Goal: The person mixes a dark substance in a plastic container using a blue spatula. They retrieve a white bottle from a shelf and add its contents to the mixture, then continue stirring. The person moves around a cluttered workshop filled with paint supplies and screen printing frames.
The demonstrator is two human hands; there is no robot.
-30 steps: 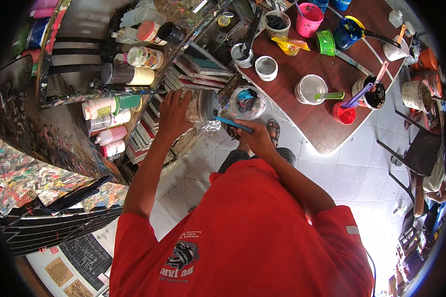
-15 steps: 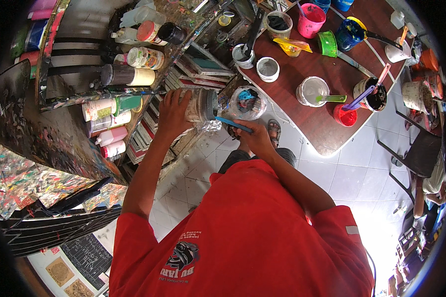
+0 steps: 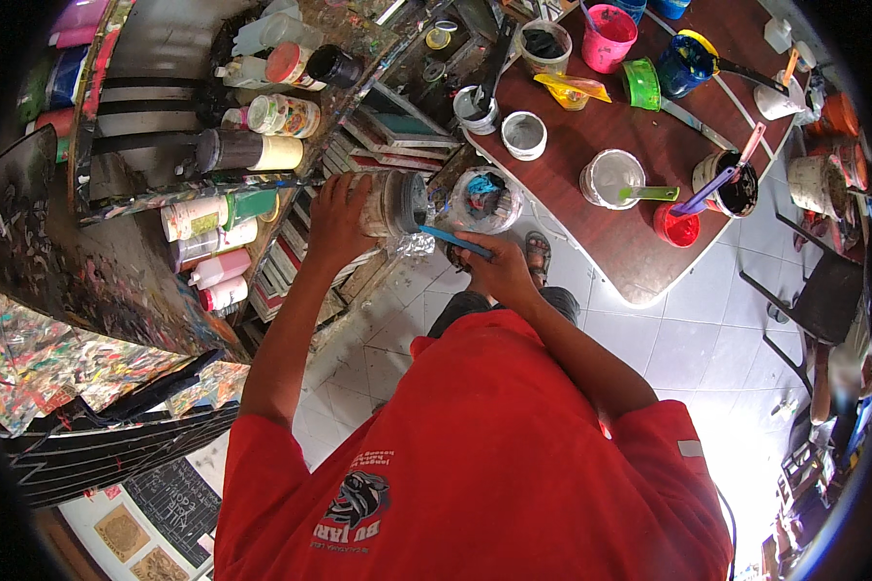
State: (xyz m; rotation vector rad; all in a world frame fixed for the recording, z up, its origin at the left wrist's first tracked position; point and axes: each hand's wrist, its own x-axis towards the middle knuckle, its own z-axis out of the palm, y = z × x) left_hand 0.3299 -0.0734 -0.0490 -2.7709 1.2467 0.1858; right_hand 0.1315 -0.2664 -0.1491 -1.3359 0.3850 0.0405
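My left hand [image 3: 337,221] is wrapped round a clear, grey-smeared jar [image 3: 388,203], which lies tipped with its dark, ridged mouth turned to the right. In my right hand [image 3: 497,268] is a blue scraper-like tool [image 3: 452,238]; its handle is gripped in closed fingers and its far end reaches the lower rim of the jar's mouth. What is inside the jar cannot be made out. Crinkled clear plastic [image 3: 416,244] hangs just below the mouth. Beyond the tool stands a round tub [image 3: 512,215] holding blue and dark rubbish.
To the right, a dark red table [image 3: 591,121] bears several paint pots, among them a white pot [image 3: 603,184] with a green-handled tool and a red pot [image 3: 675,229]. Bottles and jars [image 3: 286,114] crowd the left shelf, above stacked frames [image 3: 281,257]. A black chair [image 3: 812,295] stands far right.
The jar's mouth has turned slightly more towards view, and the blue tool's tip has shifted a little left at its rim. Both hands keep their grip.
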